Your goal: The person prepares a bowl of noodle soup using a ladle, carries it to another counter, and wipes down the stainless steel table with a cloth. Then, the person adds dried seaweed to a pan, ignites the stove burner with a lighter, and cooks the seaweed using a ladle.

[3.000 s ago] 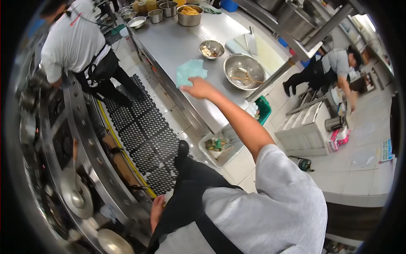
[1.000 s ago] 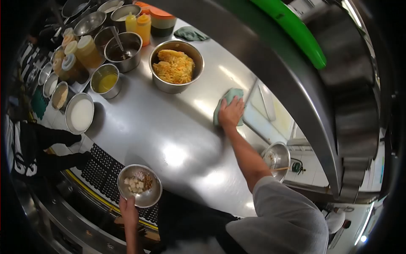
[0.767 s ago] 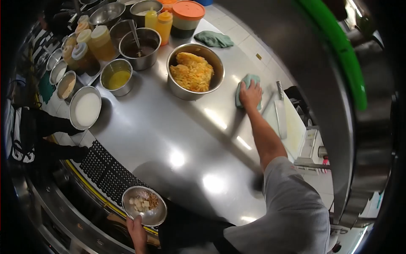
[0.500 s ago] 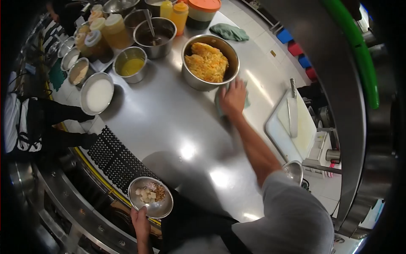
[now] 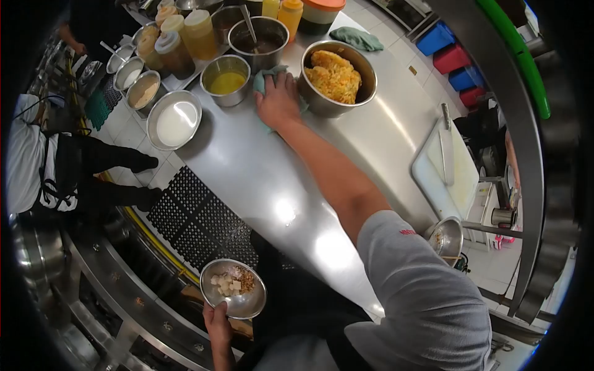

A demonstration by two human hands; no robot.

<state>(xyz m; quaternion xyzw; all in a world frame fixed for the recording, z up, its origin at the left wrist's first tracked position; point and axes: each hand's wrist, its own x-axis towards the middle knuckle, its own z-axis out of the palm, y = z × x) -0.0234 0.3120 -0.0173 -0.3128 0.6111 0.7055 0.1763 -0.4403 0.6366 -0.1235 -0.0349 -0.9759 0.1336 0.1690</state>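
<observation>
My left hand (image 5: pixel 218 323) grips the rim of a small steel bowl (image 5: pixel 242 304), held off the table's near edge, with pale cubes and brown bits inside. My right hand (image 5: pixel 279 104) presses on a green cloth (image 5: pixel 262 79) on the steel table (image 5: pixel 272 167). The cloth lies between a pot of dark sauce (image 5: pixel 257 60), a bowl of yellow liquid (image 5: pixel 226 93) and a deep pot (image 5: pixel 337 108) of orange-yellow food. Left of these, a bowl of white liquid (image 5: pixel 174 120) stands at the table edge.
Squeeze bottles (image 5: pixel 199 34) stand at the back left. A knife (image 5: pixel 446 148) rests on a white cutting board (image 5: pixel 427 170) at the right. Near it sits a steel bowl (image 5: pixel 447 238). Another person (image 5: pixel 31 167) stands at the left. A metal shelf frame (image 5: pixel 532 204) rises at the right.
My right hand has swept the cloth leftward from beside the cutting board, past the deep pot. My left hand has taken hold of the small bowl, which stood on the table three seconds ago.
</observation>
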